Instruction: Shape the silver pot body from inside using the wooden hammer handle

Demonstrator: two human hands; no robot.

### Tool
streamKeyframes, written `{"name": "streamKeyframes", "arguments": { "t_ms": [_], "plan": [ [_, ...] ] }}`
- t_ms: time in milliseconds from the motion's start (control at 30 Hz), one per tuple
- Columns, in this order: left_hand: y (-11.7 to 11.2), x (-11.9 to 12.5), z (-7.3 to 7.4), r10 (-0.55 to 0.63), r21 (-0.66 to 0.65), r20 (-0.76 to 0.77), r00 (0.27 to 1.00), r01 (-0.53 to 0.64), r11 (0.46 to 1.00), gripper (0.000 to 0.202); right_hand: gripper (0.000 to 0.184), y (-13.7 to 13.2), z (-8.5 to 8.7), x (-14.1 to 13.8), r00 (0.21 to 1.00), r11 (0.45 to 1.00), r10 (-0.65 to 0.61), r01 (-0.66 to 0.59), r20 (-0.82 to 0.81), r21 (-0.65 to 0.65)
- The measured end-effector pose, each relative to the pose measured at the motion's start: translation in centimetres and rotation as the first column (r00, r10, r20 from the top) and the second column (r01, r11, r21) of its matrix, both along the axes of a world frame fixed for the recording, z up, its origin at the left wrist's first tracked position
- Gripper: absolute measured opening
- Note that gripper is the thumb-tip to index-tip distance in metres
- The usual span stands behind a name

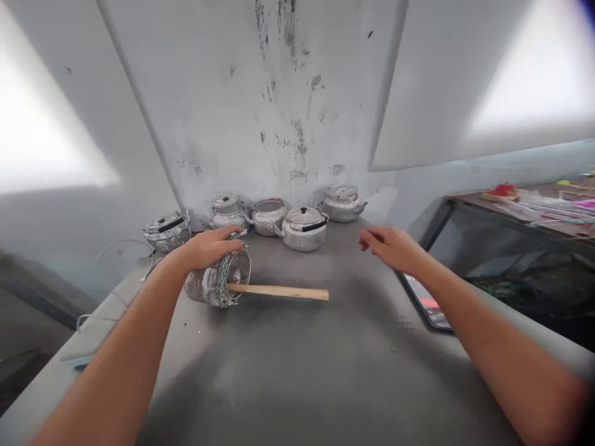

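Observation:
My left hand (211, 249) is closed over the upper side of a silvery metal pot (199, 286). This pot lies tipped on its side with its mouth facing right, and a green-and-white patterned band (223, 282) runs round its neck. Out of the mouth sticks a pale wooden stick (283, 292); its inner end is hidden. Over the right part of the table, apart from the pot, hangs my right hand (388, 244). Its fingers are loosely curled, and nothing shows in them.
Several silvery kettles stand along the wall, among them a lidded kettle (304, 232) and a lidless kettle (268, 218). A tablet-like device (430, 308) lies under my right forearm. At right stands a cluttered shelf (520, 214). A pale cable (100, 318) lies on the left.

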State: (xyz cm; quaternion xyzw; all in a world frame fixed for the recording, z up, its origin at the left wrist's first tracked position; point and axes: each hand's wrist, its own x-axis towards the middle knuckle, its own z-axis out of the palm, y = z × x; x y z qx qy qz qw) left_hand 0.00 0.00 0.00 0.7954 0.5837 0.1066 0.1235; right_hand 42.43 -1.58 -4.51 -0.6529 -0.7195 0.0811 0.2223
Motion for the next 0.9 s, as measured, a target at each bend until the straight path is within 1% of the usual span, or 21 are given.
{"name": "streamKeyframes", "arguments": {
  "t_ms": [67, 100, 133, 167, 200, 233, 267, 333, 400, 433, 500, 567, 633, 700, 833, 900],
  "plan": [
    [-0.1, 0.1, 0.1, 0.001, 0.008, -0.011, 1.0, -0.001, 1.0, 0.068, 0.046, -1.7, -0.3, -4.0, 0.987, 0.987, 0.16, -0.16, 0.006, -0.012],
    [-0.2, 0.2, 0.2, -0.003, 0.011, -0.018, 1.0, 0.003, 1.0, 0.069, 0.045, -2.7, -0.6, -6.0, 0.964, 0.964, 0.266, -0.265, 0.006, -0.024],
    [-0.3, 0.2, 0.2, -0.004, 0.01, -0.028, 1.0, 0.005, 1.0, 0.068, 0.045, -3.6, -1.0, -7.7, 0.914, 0.913, 0.406, -0.405, 0.012, -0.047],
    [-0.3, 0.3, 0.3, -0.005, 0.013, -0.032, 0.999, 0.005, 1.0, 0.068, 0.046, -4.6, -1.5, -9.3, 0.866, 0.866, 0.498, -0.495, 0.038, -0.066],
    [-0.4, 0.3, 0.3, -0.011, 0.02, -0.03, 0.999, 0.011, 1.0, 0.066, 0.047, -5.3, -2.1, -10.5, 0.835, 0.838, 0.545, -0.54, 0.076, -0.08],
    [-0.4, 0.3, 0.3, -0.017, 0.027, -0.029, 0.999, 0.018, 0.999, 0.065, 0.05, -5.9, -2.7, -11.4, 0.817, 0.828, 0.561, -0.556, 0.131, -0.076],
    [-0.4, 0.4, 0.3, -0.017, 0.033, -0.027, 0.999, 0.018, 0.999, 0.065, 0.048, -6.3, -3.2, -12.2, 0.806, 0.829, 0.556, -0.556, 0.203, -0.064],
    [-0.3, 0.4, 0.2, -0.008, 0.043, -0.032, 0.999, 0.009, 0.999, 0.065, 0.033, -6.4, -4.0, -13.0, 0.783, 0.851, 0.505, -0.523, 0.363, -0.054],
    [-0.3, 0.4, 0.1, 0.001, 0.048, -0.041, 0.999, 0.001, 0.999, 0.065, 0.03, -6.0, -4.0, -13.5, 0.75, 0.872, 0.446, -0.487, 0.489, -0.05],
    [-0.4, 0.5, 0.1, 0.002, 0.048, -0.045, 0.999, 0.001, 0.999, 0.064, 0.031, -5.8, -3.8, -13.7, 0.735, 0.879, 0.427, -0.475, 0.527, -0.05],
    [-0.4, 0.5, 0.1, -0.004, 0.047, -0.051, 0.999, 0.006, 0.999, 0.064, 0.033, -5.3, -3.2, -14.1, 0.721, 0.884, 0.409, -0.465, 0.559, -0.046],
    [-0.5, 0.5, 0.2, -0.024, 0.054, -0.046, 0.999, 0.027, 0.998, 0.066, 0.041, -5.1, -2.6, -14.5, 0.72, 0.891, 0.385, -0.453, 0.577, -0.03],
    [-0.6, 0.4, 0.3, -0.054, 0.06, -0.025, 0.998, 0.055, 0.997, 0.066, 0.046, -5.1, -2.4, -14.8, 0.714, 0.898, 0.359, -0.44, 0.602, -0.013],
    [-0.7, 0.3, 0.5, -0.065, 0.051, 0.004, 0.998, 0.065, 0.997, 0.065, 0.045, -5.3, -2.9, -15.1, 0.704, 0.892, 0.364, -0.451, 0.61, -0.012],
    [-0.9, 0.3, 0.7, -0.037, 0.029, 0.043, 0.998, 0.035, 0.999, 0.067, 0.037, -5.5, -4.7, -15.4, 0.686, 0.858, 0.422, -0.513, 0.593, -0.017],
    [-1.0, 0.4, 0.7, -0.028, 0.027, 0.054, 0.998, 0.026, 0.999, 0.069, 0.036, -5.7, -5.3, -15.7, 0.688, 0.859, 0.42, -0.511, 0.592, -0.017]
  ]
}}
